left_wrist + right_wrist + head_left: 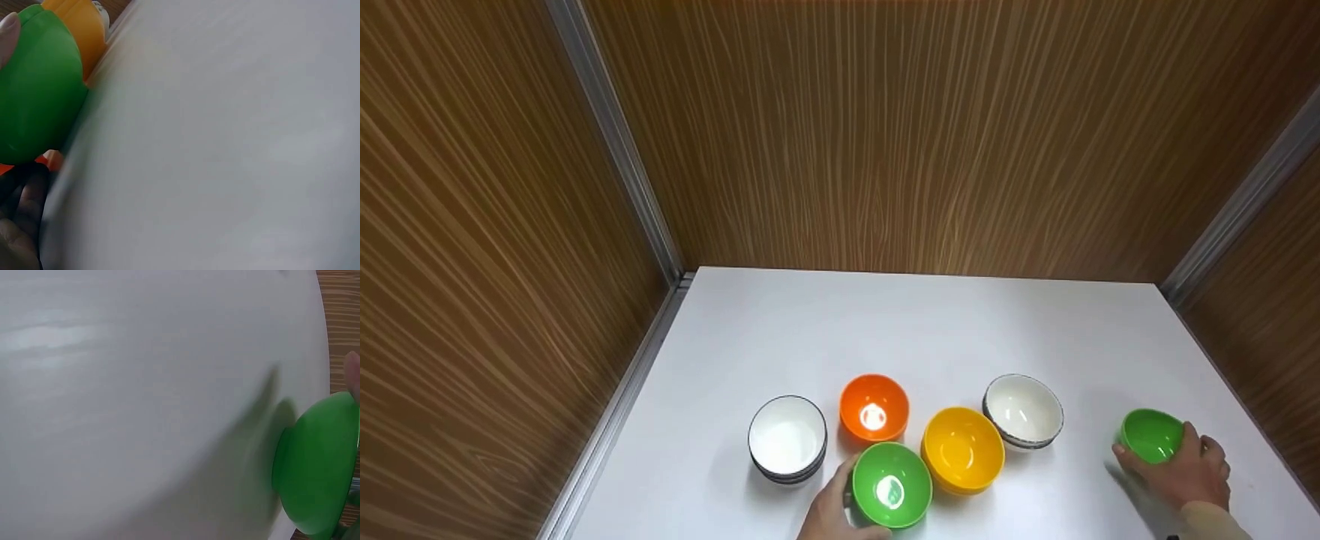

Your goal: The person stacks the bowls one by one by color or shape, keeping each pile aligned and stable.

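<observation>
At the right side of the table, my right hand (1185, 469) grips a small green bowl (1152, 436), thumb on the near left and fingers round its right side. In the right wrist view this bowl (318, 467) shows its outer wall, its base close over the tabletop and its shadow beside it. My left hand (840, 506) holds another green bowl (892, 485) at the front middle, with thumb and fingers spread round its left side. The left wrist view shows that bowl's side (39, 84) between thumb and fingers.
Yellow bowls (962, 450) sit stacked just right of the left hand's bowl. An orange bowl (874, 407) stands behind it. Dark-rimmed white bowls stand in a left stack (787, 435) and a right stack (1023, 409). Wood-grain panels (885, 150) enclose the white table (915, 322).
</observation>
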Demonstrator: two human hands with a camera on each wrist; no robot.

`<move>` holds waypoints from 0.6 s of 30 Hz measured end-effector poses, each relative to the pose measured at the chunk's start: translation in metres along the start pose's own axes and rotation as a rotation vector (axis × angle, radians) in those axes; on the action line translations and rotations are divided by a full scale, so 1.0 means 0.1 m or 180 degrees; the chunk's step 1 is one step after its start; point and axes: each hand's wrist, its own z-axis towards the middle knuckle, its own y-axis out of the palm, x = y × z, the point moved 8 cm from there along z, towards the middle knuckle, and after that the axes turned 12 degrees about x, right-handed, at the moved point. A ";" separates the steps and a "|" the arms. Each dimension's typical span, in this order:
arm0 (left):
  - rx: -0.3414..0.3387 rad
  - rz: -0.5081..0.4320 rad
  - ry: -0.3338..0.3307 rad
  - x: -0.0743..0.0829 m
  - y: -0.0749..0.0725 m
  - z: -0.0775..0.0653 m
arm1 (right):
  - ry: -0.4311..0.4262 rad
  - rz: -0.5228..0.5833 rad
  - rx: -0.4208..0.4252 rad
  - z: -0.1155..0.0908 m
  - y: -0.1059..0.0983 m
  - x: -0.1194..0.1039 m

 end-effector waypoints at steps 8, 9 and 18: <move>-0.0013 0.0007 0.0021 -0.01 0.00 0.01 | 0.0029 0.0037 -0.0047 0.07 0.01 0.00; -0.0016 0.0016 0.0009 -0.01 0.00 0.01 | 0.0029 0.0059 -0.0069 0.08 0.01 -0.01; -0.0051 0.0048 -0.0070 -0.02 0.00 0.00 | 0.0147 0.0127 -0.0176 0.06 0.00 -0.01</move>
